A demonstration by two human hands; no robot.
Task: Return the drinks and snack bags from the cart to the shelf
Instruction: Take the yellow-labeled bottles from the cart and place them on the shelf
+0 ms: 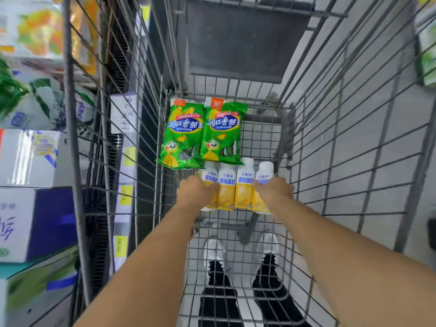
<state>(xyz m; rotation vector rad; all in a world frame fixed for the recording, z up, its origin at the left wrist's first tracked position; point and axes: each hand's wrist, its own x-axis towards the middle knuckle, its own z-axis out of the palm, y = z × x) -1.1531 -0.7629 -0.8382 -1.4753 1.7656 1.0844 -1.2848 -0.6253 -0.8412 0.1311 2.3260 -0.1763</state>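
I look down into a grey wire cart (330, 142). On its floor lies a row of several yellow-and-white drink bottles (234, 187) with white caps, side by side. My left hand (197, 191) rests on the leftmost bottle and my right hand (273, 191) on the rightmost one, fingers curled over them. Beyond the bottles lie two green snack bags (203, 133) side by side, with corn pictures and blue lettering.
To the left of the cart stand shelves (35, 161) stacked with white and blue cartons and green packs, with yellow price tags (125, 197) along the edges. Through the cart floor I see grey tiles and my shoes (240, 260). A folded child-seat flap (240, 43) stands at the far end.
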